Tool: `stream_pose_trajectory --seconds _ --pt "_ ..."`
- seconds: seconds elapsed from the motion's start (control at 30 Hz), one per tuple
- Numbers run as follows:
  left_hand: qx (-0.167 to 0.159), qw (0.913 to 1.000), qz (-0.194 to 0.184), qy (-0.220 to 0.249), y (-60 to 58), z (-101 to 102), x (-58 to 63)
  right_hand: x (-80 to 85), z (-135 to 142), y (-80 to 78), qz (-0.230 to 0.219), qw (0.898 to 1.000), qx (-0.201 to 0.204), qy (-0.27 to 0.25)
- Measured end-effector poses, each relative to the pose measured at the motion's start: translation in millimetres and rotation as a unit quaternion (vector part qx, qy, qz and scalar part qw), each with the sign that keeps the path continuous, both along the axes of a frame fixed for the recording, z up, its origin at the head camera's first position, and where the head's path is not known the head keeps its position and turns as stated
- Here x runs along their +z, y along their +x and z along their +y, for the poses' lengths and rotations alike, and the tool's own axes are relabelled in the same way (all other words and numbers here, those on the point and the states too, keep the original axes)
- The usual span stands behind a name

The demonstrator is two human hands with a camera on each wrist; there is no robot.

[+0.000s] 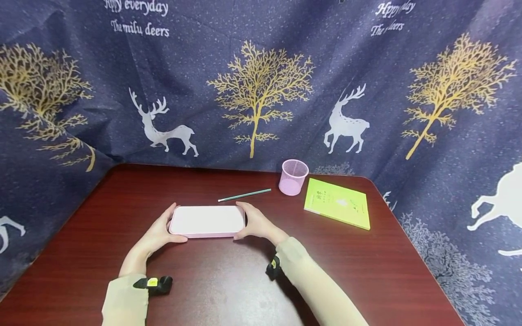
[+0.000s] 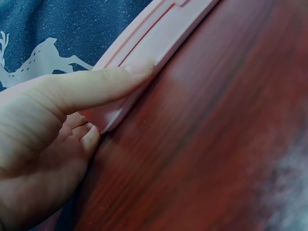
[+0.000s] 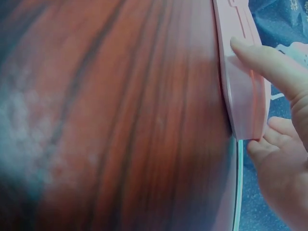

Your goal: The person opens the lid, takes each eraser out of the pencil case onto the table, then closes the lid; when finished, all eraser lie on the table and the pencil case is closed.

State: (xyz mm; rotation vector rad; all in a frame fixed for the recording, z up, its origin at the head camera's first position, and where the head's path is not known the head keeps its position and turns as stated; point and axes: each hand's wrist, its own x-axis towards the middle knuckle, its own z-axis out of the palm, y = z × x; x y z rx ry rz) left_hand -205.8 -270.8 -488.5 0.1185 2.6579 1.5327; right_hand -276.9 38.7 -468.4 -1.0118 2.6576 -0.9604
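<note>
A long, flat pink pencil case [image 1: 207, 219] with a pale top lies crosswise between the two hands, on or just over the dark red table. My left hand [image 1: 160, 230] grips its left end, thumb along the near side and fingers around the far side. At the opposite end, my right hand [image 1: 258, 222] holds it the same way. The left wrist view shows the thumb pressing the case's pink side wall [image 2: 149, 43], where a seam runs. In the right wrist view, the other thumb lies on the same wall [image 3: 243, 91]; part of a clasp shows above.
Behind the case lies a thin green pencil [image 1: 244, 195]. A pink mesh pen holder [image 1: 291, 183] stands upright at the back, with a yellow-green book [image 1: 337, 203] flat to its right. A blue curtain [image 1: 228, 131] printed with deer and trees hangs behind the table [image 1: 220, 280].
</note>
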Motion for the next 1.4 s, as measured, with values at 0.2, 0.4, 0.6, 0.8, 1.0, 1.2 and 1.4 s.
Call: stream_pose_trajectory --seconds 0.2,0.4,0.6,0.8,1.0,1.2,1.4 --pt "0.002 1.0000 0.008 0.001 0.7 -1 -0.9 0.7 -1 -2.1 0.009 1.000 -0.007 0.007" --pt "0.003 0.9999 0.012 -0.008 -0.1 0 -1.1 0.7 0 -3.6 0.010 1.000 -0.014 0.006" --pt "0.007 0.9999 0.009 -0.010 0.1 0 -1.2 2.8 1 -4.6 0.006 1.000 -0.014 0.004" --pt "0.015 0.9996 0.014 -0.019 0.9 0 -1.2 6.2 2 -9.0 -0.022 0.999 -0.004 -0.024" --pt "0.015 0.9998 0.003 -0.008 0.2 -1 -1.0 9.2 5 -15.4 -0.077 0.995 0.014 -0.054" --pt "-0.001 0.9998 -0.004 0.020 0.1 -4 -1.0 10.3 9 -21.5 -0.087 0.995 0.016 -0.053" --pt "-0.009 0.9986 -0.005 0.052 1.1 -6 -2.6 14.7 12 -25.5 -0.097 0.992 0.014 -0.085"
